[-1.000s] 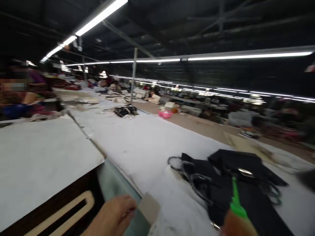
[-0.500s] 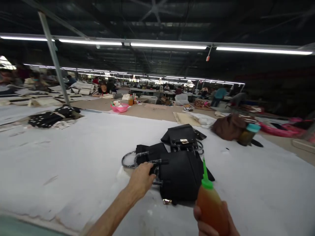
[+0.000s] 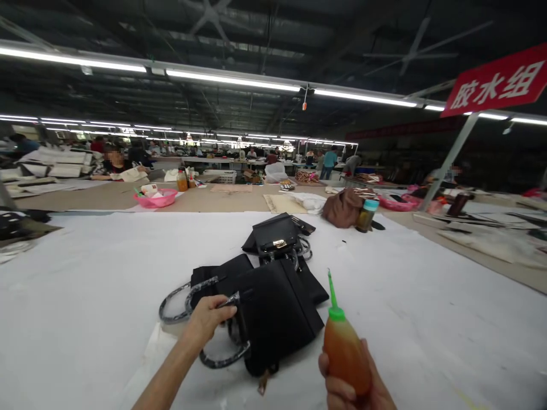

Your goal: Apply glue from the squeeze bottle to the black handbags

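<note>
My left hand (image 3: 210,320) is closed on a plastic-wrapped handle of a black handbag (image 3: 277,313), which lies tilted on the white-covered table (image 3: 106,296). A second wrapped handle of this bag loops down toward me. Behind it, another black handbag (image 3: 276,232) with a gold clasp rests in a loose pile with further black bags. In my right hand (image 3: 342,387) is a squeeze bottle (image 3: 347,356) of amber liquid, held upright with its thin green nozzle pointing up. The nozzle stands apart from the bags, to their right.
A brown cloth bundle (image 3: 343,208) and a jar with a blue lid (image 3: 366,215) stand at the far right. A pink basin (image 3: 156,197) sits at the back left. Across the table a person (image 3: 115,162) is seated. A slanted post (image 3: 450,156) carries a red sign (image 3: 498,85).
My view has swung to the right. The held handbag's near edge has turned and lifted somewhat, and its lower handle now hangs free. The bottle stays in my right hand.
</note>
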Motion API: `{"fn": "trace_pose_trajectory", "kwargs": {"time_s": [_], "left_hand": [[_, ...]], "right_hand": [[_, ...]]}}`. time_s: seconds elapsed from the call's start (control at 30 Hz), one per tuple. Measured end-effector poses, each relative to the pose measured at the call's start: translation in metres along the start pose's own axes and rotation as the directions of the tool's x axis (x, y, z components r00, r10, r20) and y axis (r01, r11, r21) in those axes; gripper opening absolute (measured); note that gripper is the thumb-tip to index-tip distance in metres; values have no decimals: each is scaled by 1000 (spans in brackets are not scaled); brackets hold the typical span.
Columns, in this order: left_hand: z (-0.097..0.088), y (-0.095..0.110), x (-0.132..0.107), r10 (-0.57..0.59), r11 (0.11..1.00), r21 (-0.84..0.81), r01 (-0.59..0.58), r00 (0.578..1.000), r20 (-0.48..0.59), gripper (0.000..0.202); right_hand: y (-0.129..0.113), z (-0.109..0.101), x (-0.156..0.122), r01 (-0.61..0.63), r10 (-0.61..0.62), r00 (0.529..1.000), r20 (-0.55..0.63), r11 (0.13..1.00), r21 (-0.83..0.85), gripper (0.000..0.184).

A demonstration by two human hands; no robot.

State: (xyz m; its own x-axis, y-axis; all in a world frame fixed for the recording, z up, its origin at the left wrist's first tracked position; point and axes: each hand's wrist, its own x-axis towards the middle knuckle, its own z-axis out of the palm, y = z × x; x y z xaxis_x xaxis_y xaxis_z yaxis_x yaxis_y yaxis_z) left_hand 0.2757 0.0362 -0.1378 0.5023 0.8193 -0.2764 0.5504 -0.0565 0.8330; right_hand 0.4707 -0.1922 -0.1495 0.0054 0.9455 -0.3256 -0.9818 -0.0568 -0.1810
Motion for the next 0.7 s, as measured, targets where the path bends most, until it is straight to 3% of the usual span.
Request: {"fn": "trace_pose_trajectory", "kwargs": {"time_s": [0.1,0.17,0.27,0.37,0.43,0.5,0.57,0.67,0.7], "left_hand": [[-26,17,-31,28,951,-306,-32,999,-17,43],[-55,32,-56,57,922,-378,-78,996,-67,50],[-105,48,-91,115,960,-230,-162,972,-206,42],[-146,57,-125,243,970,87,-227,916,-319,30],[-162,60,-146,308,921,347,-177,876,-370,25],[-167,62,-168,356,797,603,-43,839,-411,23],[-160,57,-188,400,607,790,81,828,-392,20],[-130,23,-217,486,400,913,77,827,-282,23],[-116,6,-227,539,385,919,84,788,-298,24]], "right_hand": [[1,10,-8,135,-125,987,-98,986,100,53],[3,20,-13,232,-218,969,-121,966,119,46],[9,34,-18,295,-284,953,-105,949,110,38],[18,44,-17,263,-253,962,-100,959,106,35],[28,51,-13,213,-205,975,-91,972,97,36],[42,59,-9,153,-146,986,-83,985,82,36],[56,70,-5,96,-91,993,-74,993,65,37],[75,83,0,27,-24,998,-54,998,54,40],[80,86,2,6,-3,999,-43,999,48,42]]}}
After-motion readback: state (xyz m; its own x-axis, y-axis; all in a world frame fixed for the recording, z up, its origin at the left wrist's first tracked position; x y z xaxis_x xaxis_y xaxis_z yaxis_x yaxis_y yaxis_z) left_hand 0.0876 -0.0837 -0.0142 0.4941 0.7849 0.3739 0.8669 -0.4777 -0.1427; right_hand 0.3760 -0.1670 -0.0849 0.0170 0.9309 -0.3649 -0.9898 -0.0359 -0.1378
